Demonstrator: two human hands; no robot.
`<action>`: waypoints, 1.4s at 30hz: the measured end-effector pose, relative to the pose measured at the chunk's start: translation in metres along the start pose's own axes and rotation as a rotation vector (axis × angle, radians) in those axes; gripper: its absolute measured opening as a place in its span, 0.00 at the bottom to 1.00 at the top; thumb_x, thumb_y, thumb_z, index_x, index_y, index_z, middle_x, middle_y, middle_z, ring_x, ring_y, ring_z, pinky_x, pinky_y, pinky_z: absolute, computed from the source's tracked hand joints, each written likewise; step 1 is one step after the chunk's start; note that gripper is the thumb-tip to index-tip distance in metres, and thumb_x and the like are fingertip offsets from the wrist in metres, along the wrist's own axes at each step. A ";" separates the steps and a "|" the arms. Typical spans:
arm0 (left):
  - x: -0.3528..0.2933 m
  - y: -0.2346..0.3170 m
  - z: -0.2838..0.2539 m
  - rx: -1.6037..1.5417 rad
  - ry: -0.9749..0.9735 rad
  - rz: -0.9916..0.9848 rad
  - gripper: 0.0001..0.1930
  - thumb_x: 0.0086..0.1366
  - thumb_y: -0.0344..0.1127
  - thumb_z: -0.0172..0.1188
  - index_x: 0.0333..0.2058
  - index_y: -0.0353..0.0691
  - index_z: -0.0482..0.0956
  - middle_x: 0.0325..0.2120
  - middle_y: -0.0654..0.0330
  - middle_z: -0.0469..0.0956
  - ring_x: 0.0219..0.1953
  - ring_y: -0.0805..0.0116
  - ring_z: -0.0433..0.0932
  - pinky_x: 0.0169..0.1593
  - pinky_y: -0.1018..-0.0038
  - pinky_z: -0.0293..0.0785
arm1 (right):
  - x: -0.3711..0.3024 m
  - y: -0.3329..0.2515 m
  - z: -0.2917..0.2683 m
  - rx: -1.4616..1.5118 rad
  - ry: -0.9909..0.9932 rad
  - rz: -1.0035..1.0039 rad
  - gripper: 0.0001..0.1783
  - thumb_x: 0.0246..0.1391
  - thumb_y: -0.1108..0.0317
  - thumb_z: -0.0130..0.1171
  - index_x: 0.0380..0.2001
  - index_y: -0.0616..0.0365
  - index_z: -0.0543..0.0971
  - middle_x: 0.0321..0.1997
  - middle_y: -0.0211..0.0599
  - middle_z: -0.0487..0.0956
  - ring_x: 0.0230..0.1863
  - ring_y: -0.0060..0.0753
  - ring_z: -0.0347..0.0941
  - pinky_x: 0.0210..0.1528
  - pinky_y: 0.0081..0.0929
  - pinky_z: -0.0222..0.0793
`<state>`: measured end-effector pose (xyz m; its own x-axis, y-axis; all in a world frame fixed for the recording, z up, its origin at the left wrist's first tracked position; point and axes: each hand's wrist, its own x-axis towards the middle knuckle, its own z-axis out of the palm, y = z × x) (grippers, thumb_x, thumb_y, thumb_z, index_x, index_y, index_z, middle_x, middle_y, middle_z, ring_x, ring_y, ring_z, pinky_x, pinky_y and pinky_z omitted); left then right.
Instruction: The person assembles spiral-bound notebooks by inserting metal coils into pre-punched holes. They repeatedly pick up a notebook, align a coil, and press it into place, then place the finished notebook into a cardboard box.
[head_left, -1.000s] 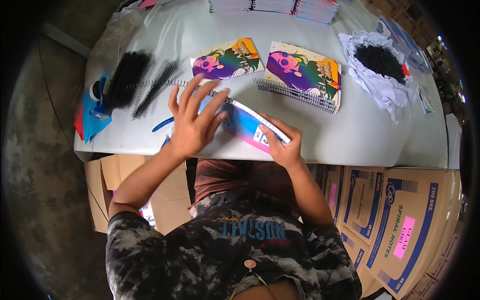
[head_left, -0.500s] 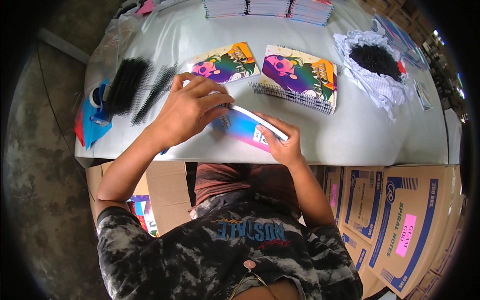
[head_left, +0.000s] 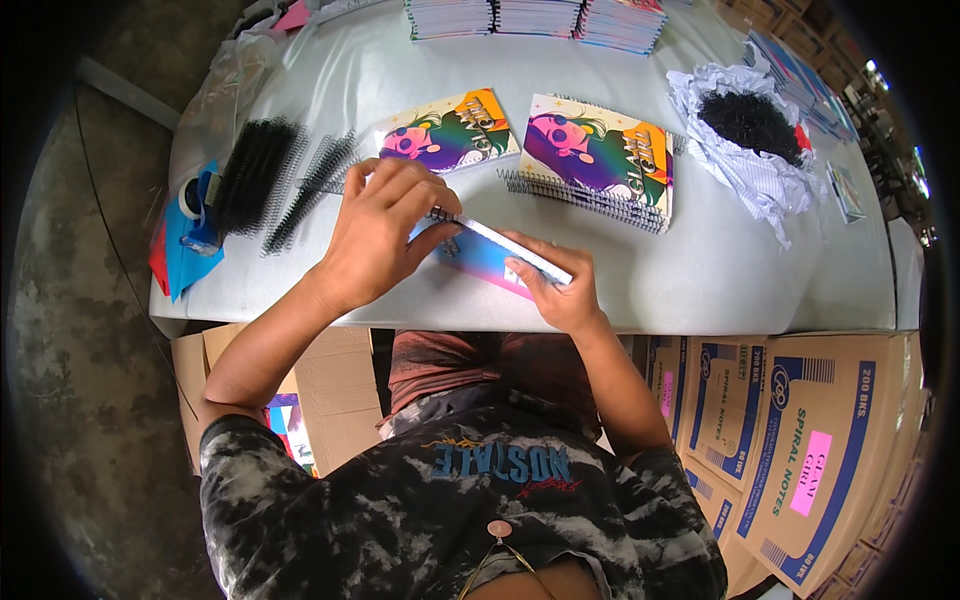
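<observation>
Over the table's near edge I hold a notebook (head_left: 482, 262) tilted, its blue-and-pink cover toward me and its white page edge on top. My right hand (head_left: 562, 288) grips its right end, thumb on the cover and fingers behind. At the other end my left hand (head_left: 385, 232) pinches a dark spiral coil (head_left: 440, 214) by the page edge; its fingertips partly hide it. Beyond lie a single notebook (head_left: 450, 135) with an illustrated cover and, to its right, a stack of spiral notebooks (head_left: 600, 150) with the same cover.
Loose black spiral coils (head_left: 258, 175) lie at left beside a blue tape dispenser (head_left: 205, 210). More black coils (head_left: 750, 125) rest on crumpled paper (head_left: 765, 190) at right. Tall notebook stacks (head_left: 535, 18) stand at the back. Cardboard cartons (head_left: 815, 440) are below the table at right, and an open carton (head_left: 335, 390) at left.
My left hand has shifted slightly right and down along the notebook's upper edge. The notebook has turned a little, so its page edge lies straighter, and my right hand stays on its end.
</observation>
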<state>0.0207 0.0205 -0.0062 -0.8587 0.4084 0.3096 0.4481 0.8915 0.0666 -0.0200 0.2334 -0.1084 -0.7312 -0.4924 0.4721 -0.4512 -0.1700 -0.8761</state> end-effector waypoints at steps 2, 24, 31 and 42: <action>0.001 0.003 0.016 0.167 0.322 -0.076 0.35 0.47 0.54 0.61 0.50 0.39 0.66 0.49 0.53 0.65 0.54 0.54 0.61 0.57 0.54 0.49 | 0.003 0.000 0.003 -0.060 0.025 -0.124 0.20 0.44 0.82 0.57 0.45 0.61 0.75 0.43 0.42 0.78 0.40 0.35 0.77 0.40 0.25 0.73; -0.074 0.028 0.130 0.071 0.380 0.200 0.53 0.52 0.73 0.41 0.56 0.23 0.52 0.59 0.33 0.44 0.63 0.36 0.38 0.59 0.45 0.17 | -0.002 0.001 0.017 -0.094 0.161 -0.205 0.19 0.45 0.81 0.57 0.44 0.60 0.76 0.39 0.43 0.79 0.35 0.37 0.78 0.35 0.26 0.73; -0.003 0.015 0.009 0.076 0.018 0.005 0.18 0.51 0.34 0.62 0.43 0.45 0.75 0.41 0.62 0.72 0.50 0.63 0.67 0.57 0.60 0.50 | 0.000 -0.003 0.006 -0.005 0.039 0.031 0.17 0.46 0.79 0.58 0.43 0.60 0.76 0.39 0.42 0.79 0.36 0.30 0.78 0.36 0.23 0.72; 0.018 0.020 -0.014 -0.056 -0.063 0.098 0.09 0.49 0.33 0.64 0.32 0.44 0.78 0.30 0.66 0.77 0.38 0.68 0.73 0.48 0.70 0.58 | 0.002 -0.005 0.010 0.002 0.047 -0.019 0.17 0.46 0.78 0.59 0.43 0.61 0.76 0.39 0.43 0.79 0.36 0.34 0.78 0.38 0.24 0.72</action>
<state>0.0180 0.0432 0.0144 -0.8233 0.5059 0.2574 0.5421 0.8352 0.0924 -0.0143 0.2252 -0.1043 -0.7459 -0.4484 0.4925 -0.4642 -0.1804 -0.8672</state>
